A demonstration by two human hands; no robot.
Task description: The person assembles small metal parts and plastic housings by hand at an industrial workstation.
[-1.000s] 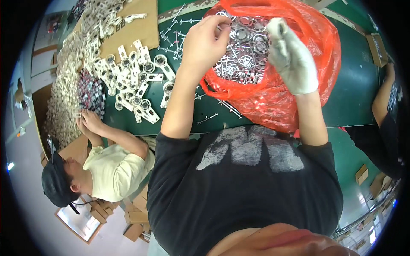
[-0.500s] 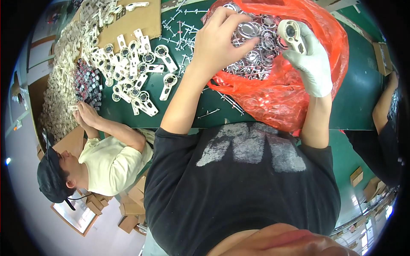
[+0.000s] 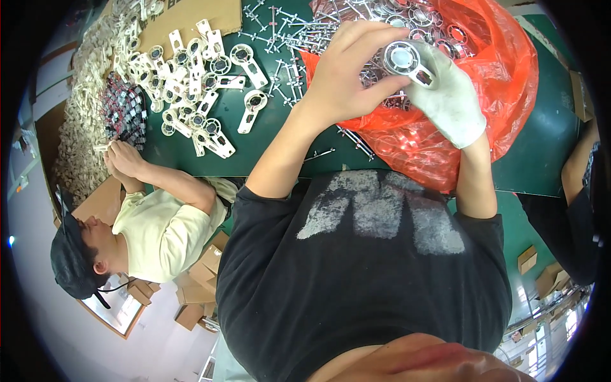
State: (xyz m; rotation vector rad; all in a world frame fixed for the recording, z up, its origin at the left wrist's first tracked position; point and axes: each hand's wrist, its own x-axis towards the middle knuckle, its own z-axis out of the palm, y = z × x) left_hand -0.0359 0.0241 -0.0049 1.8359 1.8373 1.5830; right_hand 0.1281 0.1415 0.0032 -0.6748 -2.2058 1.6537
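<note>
Over an open red plastic bag [image 3: 445, 149], both my hands meet at one white plastic part with a round head and a slotted handle [image 3: 422, 77]. A silver ring [image 3: 402, 44] sits at its round head. My right hand [image 3: 449, 95], in a pale glove, is closed around the part from the right. My bare left hand [image 3: 347, 79] pinches the ring at the head's left edge between thumb and fingers. Whether the ring is seated on the head cannot be made out. Loose silver rings [image 3: 425, 18] lie in the bag beyond my hands.
White round-headed parts [image 3: 197, 76] lie in a loose pile on the green table [image 3: 280, 143], by cardboard [image 3: 184, 28]. Thin metal rods [image 3: 289, 79] lie near the bag. At left, a co-worker [image 3: 165, 235] handles something small beside a large pale heap [image 3: 83, 121]. Another person's arm [image 3: 576, 159] is at right.
My left hand has brought a silver ring from above the bag rightward to the white part. My right hand has moved slightly left and turned the part's round head toward it.
</note>
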